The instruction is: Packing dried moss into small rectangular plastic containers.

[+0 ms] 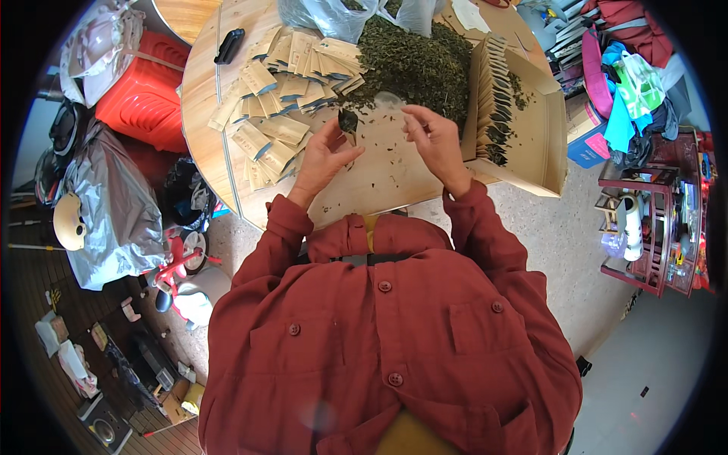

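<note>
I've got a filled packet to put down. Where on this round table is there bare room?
Bare wood on the table lies between both wrists, near its front edge. Crowded: loose packets to the left, leaf pile ahead, cardboard box on the right.

Red plastic stool (pixel 144 91) and grey tarp (pixel 114 205) beside table (pixel 201 91)

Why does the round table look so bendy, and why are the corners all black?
Head view: the fisheye lens curves the table edge and leaves black corners; daylight is soft and even, with no glare; the left hand and tea leaves look sharp.
</note>
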`<state>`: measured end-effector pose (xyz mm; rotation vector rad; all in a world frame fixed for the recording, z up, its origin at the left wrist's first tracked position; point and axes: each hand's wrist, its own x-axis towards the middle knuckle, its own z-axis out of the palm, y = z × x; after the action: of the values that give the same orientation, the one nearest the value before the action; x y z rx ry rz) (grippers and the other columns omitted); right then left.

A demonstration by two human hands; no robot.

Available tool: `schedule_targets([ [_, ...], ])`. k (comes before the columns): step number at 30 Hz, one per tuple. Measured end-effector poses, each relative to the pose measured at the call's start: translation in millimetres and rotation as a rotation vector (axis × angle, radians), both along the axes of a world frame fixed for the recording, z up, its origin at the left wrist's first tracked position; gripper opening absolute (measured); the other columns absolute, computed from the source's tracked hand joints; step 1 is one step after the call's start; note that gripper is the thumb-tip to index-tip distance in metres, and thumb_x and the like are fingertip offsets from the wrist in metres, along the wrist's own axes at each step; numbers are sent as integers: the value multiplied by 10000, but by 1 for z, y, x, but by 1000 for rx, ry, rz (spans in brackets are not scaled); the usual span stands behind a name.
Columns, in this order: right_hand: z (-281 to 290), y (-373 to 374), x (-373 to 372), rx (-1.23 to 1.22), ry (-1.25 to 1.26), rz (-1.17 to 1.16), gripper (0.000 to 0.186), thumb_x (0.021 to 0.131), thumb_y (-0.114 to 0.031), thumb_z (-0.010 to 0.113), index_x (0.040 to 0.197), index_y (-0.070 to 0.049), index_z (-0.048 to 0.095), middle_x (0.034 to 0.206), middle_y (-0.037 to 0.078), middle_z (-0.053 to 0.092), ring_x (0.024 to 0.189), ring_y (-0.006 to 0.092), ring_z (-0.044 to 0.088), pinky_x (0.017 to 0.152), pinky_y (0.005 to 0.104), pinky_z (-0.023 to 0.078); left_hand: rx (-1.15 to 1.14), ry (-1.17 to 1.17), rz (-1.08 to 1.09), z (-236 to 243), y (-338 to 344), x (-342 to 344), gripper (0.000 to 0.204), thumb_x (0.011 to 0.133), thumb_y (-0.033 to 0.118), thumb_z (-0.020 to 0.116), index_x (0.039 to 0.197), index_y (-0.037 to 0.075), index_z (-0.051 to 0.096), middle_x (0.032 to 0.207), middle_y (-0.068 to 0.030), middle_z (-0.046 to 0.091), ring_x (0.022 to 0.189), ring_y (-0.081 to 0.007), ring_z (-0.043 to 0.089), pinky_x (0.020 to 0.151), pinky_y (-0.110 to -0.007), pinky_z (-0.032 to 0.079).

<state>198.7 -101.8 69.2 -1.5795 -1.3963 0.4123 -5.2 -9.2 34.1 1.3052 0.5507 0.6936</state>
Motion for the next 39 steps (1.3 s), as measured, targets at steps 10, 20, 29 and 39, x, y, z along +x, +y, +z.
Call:
schedule_targets([
  [10, -62, -7, -18, -118, -67, 72, 279, 857, -120, 601, 1093, 27, 628, 976, 202, 668, 886, 395, 627, 798, 426, 501, 55, 100, -69, -5, 7, 3, 566, 777, 25, 735, 1291, -4, 501, 1178, -33, 594, 1069, -127, 560, 942, -273, 451],
  [20, 64, -66, 29, -178, 514, 91, 279, 898, -70, 623, 1167, 2, 626, 1032, 60, 679, 896, 113, 631, 728, 229, 488, -223, 13, -705, 70, -3, 42, 755, 670, 137, 804, 1333, 10, 466, 1209, -145, 614, 1142, -245, 586, 1013, -371, 432],
  [29, 89, -98, 61, -280, 665, 234, 236, 875, -63, 660, 1106, -19, 653, 944, 16, 653, 833, 67, 599, 673, 214, 471, -303, 44, -1060, 62, -21, 87, 740, 718, 34, 762, 1385, 45, 443, 1200, -105, 623, 1113, -212, 597, 1004, -350, 446],
  [39, 133, -126, 96, -136, 555, 228, 65, 851, 21, 644, 915, 18, 635, 838, 37, 629, 748, 89, 626, 658, 225, 515, -396, -75, -1143, 60, -37, 112, 710, 719, 65, 763, 1363, 28, 466, 1280, -138, 581, 1165, -249, 574, 994, -360, 453],
])
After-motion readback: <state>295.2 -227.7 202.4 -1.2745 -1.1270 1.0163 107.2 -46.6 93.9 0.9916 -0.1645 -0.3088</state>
